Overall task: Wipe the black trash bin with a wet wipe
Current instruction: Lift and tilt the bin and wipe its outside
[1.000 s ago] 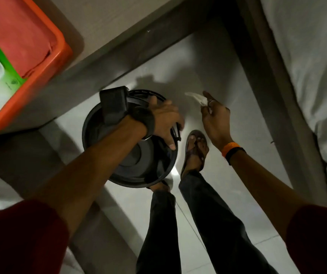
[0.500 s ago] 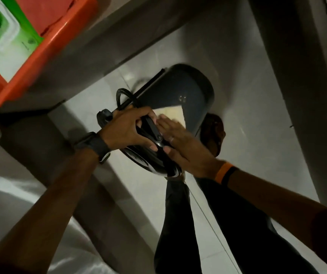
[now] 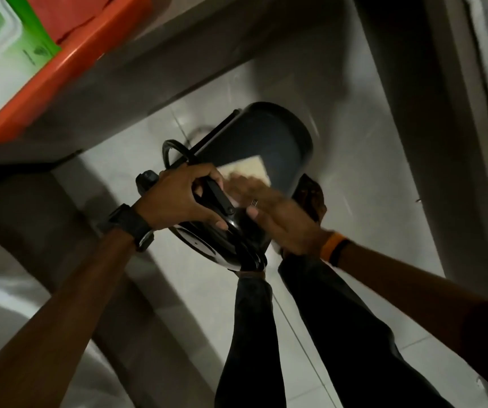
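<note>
Since a second ago the black trash bin (image 3: pixel 266 142) has been tipped off the floor, the left hand (image 3: pixel 183 198) with fingers curled gripping its rim, the right hand (image 3: pixel 269 213) pressing the wet wipe (image 3: pixel 251 169) flat-fingered against its side, so wiping seems begun.
</note>
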Demonstrator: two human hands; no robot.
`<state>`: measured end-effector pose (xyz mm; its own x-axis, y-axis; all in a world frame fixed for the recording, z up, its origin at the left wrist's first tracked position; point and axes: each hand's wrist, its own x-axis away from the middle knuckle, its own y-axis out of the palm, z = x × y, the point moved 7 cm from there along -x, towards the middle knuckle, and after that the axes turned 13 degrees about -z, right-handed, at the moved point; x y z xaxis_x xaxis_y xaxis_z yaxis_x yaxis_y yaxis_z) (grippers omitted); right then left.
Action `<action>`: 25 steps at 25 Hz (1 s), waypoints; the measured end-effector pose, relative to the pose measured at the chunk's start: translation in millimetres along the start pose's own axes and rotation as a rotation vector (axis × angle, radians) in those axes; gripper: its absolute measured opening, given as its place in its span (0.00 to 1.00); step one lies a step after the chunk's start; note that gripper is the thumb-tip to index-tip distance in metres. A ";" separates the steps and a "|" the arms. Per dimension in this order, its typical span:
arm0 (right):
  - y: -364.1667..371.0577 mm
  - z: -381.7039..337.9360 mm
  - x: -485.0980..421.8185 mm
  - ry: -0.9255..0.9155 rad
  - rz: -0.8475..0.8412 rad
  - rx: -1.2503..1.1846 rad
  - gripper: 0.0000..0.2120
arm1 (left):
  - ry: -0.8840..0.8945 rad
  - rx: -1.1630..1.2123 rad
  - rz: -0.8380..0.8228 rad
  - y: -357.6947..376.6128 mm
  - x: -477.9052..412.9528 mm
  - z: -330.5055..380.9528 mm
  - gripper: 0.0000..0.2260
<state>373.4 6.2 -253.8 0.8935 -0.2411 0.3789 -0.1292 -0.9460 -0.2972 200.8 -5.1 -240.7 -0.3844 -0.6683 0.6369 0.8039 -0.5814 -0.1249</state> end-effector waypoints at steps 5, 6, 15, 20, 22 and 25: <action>-52.8 67.8 -1.7 0.497 0.293 -0.431 0.23 | -0.007 0.174 0.085 -13.1 -0.4 -3.7 0.23; -33.2 45.6 0.4 0.349 0.232 -0.391 0.23 | 0.000 0.199 0.086 -16.1 -1.7 -2.2 0.22; -42.7 113.8 24.9 0.647 0.354 -0.636 0.26 | -0.016 0.357 0.349 -38.0 -6.8 -19.2 0.26; -14.7 25.7 10.1 0.180 0.165 -0.511 0.21 | -0.018 0.603 0.595 -52.8 0.5 -41.1 0.17; -41.5 46.4 -9.2 0.239 0.222 -0.503 0.22 | -0.031 0.579 0.606 -58.2 -2.5 -44.5 0.16; -78.0 102.4 -23.3 0.635 0.295 -0.508 0.24 | -0.021 0.262 0.721 -64.5 -9.2 -25.2 0.15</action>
<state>406.8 107.8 -329.2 0.4035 -0.4239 0.8109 -0.6296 -0.7716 -0.0901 141.0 26.9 -257.6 0.2830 -0.8299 0.4808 0.9346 0.1260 -0.3326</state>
